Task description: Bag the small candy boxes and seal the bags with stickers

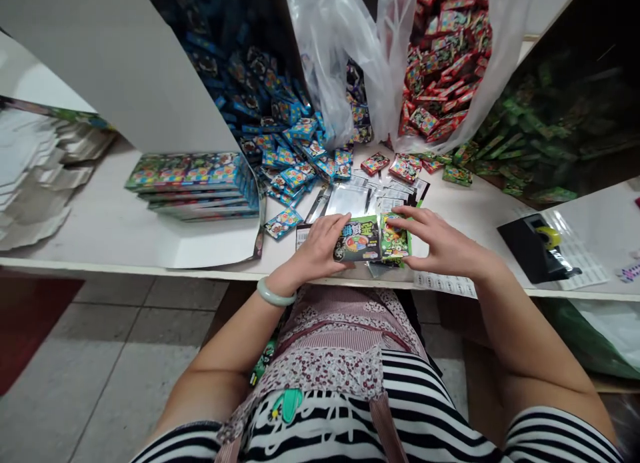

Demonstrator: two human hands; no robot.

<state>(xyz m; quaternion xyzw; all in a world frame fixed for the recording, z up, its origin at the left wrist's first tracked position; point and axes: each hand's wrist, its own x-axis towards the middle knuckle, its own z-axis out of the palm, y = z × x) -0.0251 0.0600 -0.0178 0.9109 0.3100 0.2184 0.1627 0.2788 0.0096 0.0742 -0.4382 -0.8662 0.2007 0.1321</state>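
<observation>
My left hand [318, 248] grips a black and green printed packet [357, 239] at the table's front edge, fingers curled over its left side. My right hand [436, 240] pinches a smaller green packet [395, 236] against the first one's right side. Both hands rest just above the white table [100, 230]. A jade bangle sits on my left wrist. Several clear silver pouches [350, 198] lie flat just behind the hands.
A stack of flat printed boxes [193, 183] lies left. Behind are piles of blue packets [280, 136], red packets in a plastic bag [443, 56] and green packets [525, 150]. A black tape dispenser [535, 246] sits right. Silver folded cartons [35, 176] are far left.
</observation>
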